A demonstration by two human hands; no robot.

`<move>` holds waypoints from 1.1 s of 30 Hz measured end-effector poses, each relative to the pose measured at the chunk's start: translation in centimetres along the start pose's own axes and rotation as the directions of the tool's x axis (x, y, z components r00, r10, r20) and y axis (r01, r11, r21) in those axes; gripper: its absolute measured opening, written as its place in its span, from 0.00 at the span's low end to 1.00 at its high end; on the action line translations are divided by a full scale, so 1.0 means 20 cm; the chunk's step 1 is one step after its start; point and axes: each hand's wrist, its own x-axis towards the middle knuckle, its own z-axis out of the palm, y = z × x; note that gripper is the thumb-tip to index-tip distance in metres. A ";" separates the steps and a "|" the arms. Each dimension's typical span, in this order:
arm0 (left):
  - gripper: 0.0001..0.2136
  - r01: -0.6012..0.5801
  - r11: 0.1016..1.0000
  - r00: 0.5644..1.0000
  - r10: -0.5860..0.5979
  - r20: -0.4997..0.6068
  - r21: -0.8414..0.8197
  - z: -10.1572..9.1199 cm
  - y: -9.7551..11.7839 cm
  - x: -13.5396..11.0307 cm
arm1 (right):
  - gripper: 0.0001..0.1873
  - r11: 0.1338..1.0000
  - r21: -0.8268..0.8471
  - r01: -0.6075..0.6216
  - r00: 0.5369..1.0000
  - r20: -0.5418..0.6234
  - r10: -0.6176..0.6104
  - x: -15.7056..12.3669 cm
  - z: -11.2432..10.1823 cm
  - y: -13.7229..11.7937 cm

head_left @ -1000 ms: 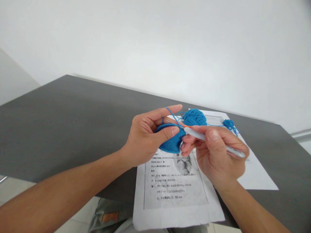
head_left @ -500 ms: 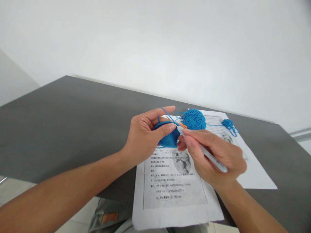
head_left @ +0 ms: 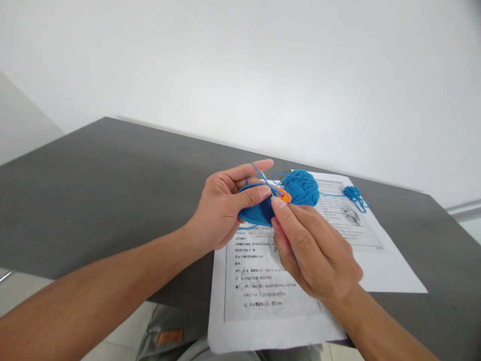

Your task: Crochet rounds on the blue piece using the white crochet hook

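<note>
Obs: right hand [head_left: 315,255] rolled palm-down within the last second; hook now hidden, grip unreadable, fingertips at orange marker [head_left: 284,196]; left hand [head_left: 221,213] pinches blue piece [head_left: 255,214], held between both hands

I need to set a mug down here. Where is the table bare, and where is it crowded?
Widest bare patch: the grey table left of the left hand, out to its far edge. A smaller strip lies right of the paper sheets. Crowded: the middle, with the right hand, crochet piece, yarn ball and loose yarn.
</note>
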 end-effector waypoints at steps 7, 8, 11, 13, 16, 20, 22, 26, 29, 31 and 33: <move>0.18 -0.011 1.000 0.996 0.013 0.084 -0.018 -0.01 0.03 0.00 | 0.38 0.988 0.140 0.069 0.997 -0.044 -0.064 -0.01 -0.01 0.08; 0.19 -0.018 1.000 0.996 0.019 0.084 -0.012 0.00 0.03 0.00 | 0.38 0.985 0.158 0.063 0.998 -0.037 -0.058 -0.01 -0.01 0.09; 0.20 -0.045 0.999 0.997 0.043 0.070 0.021 0.00 0.04 0.00 | 0.36 0.979 0.193 0.063 0.998 -0.018 -0.061 -0.01 -0.03 0.11; 0.21 -0.064 0.996 0.997 0.061 0.046 0.057 0.00 0.04 0.00 | 0.34 0.977 0.203 0.060 0.998 -0.006 -0.060 -0.01 -0.04 0.11; 0.20 -0.091 0.990 0.996 0.090 0.016 0.109 -0.01 0.04 0.01 | 0.32 0.975 0.218 0.041 0.999 0.002 -0.042 -0.01 -0.05 0.12; 0.21 -0.119 0.981 0.993 0.121 -0.004 0.151 -0.02 0.05 0.02 | 0.32 0.978 0.200 0.051 0.999 0.005 -0.053 -0.01 -0.06 0.13; 0.21 -0.116 0.978 0.993 0.120 -0.011 0.171 -0.02 0.05 0.02 | 0.32 0.981 0.179 0.071 0.997 0.025 -0.077 -0.02 -0.06 0.14; 0.21 -0.119 0.972 0.991 0.127 -0.029 0.204 -0.02 0.04 0.02 | 0.29 0.980 0.137 0.141 0.983 0.095 -0.155 -0.04 -0.07 0.16; 0.21 -0.121 0.966 0.990 0.135 -0.046 0.227 -0.03 0.04 0.03 | 0.26 0.985 0.056 0.161 0.974 0.152 -0.167 -0.04 -0.08 0.17; 0.21 -0.119 0.964 0.989 0.136 -0.056 0.237 -0.03 0.04 0.04 | 0.23 0.986 0.013 0.165 0.970 0.180 -0.165 -0.02 -0.08 0.16; 0.21 -0.114 0.963 0.989 0.132 -0.061 0.246 -0.03 0.04 0.05 | 0.20 0.982 -0.016 0.187 0.962 0.205 -0.179 0.00 -0.10 0.15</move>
